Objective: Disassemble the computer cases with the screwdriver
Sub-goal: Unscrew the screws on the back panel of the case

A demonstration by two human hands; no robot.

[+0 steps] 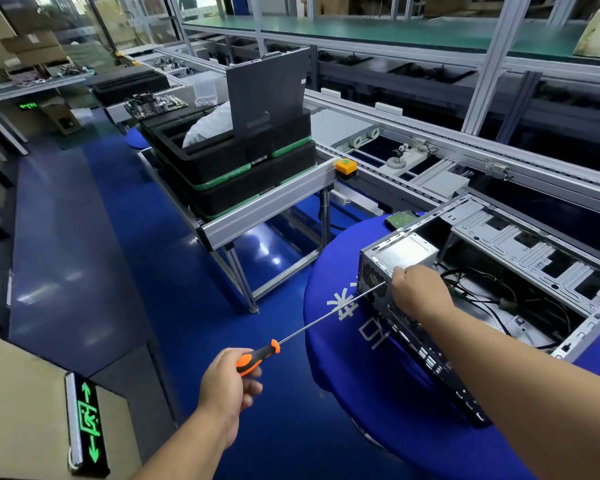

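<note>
Left hand grips orange-black screwdriver | right hand pinches its tip | computer case open, grey

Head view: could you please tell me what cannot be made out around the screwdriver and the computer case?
- Screwdriver tip and its screw: hidden behind the right hand.
- Computer case right end: cut off by the frame edge.
- Handle end: covered by the left hand.
- Rear ports: too small.

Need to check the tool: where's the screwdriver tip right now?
In the head view, right of centre: the screwdriver tip meets the computer case rear panel, beside the right hand.
</note>
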